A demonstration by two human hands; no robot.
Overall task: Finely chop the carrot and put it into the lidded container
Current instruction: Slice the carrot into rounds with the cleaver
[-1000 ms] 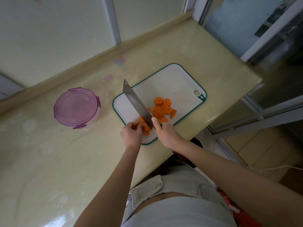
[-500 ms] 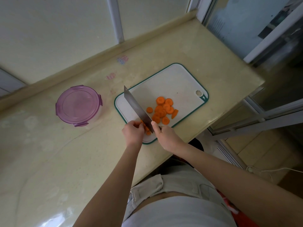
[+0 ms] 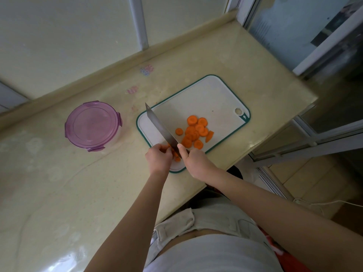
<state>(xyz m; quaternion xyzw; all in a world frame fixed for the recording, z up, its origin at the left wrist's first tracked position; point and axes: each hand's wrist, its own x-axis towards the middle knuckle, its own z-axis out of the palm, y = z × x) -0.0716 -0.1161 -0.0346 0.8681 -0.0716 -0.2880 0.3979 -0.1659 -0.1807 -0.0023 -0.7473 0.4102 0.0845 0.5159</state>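
Several round carrot slices (image 3: 194, 132) lie in a heap on the white, green-edged cutting board (image 3: 206, 97). My right hand (image 3: 193, 160) grips the handle of a cleaver (image 3: 161, 126), whose blade runs up and to the left across the board. My left hand (image 3: 158, 158) pinches the remaining carrot piece (image 3: 176, 156) against the board, right beside the blade's heel; most of that piece is hidden by my fingers. A round container with a purple clip-on lid (image 3: 92, 125) stands to the left of the board, lid on.
The board lies on a glossy beige counter (image 3: 59, 183) whose right edge (image 3: 275, 132) drops off just past the board. A raised ledge and window panes (image 3: 98, 36) run along the back. Faint pink and purple marks (image 3: 146, 70) show on the counter behind the board.
The blade has come down lower onto the board near my left hand, and one more slice lies apart from the heap. Both hands stay in place.
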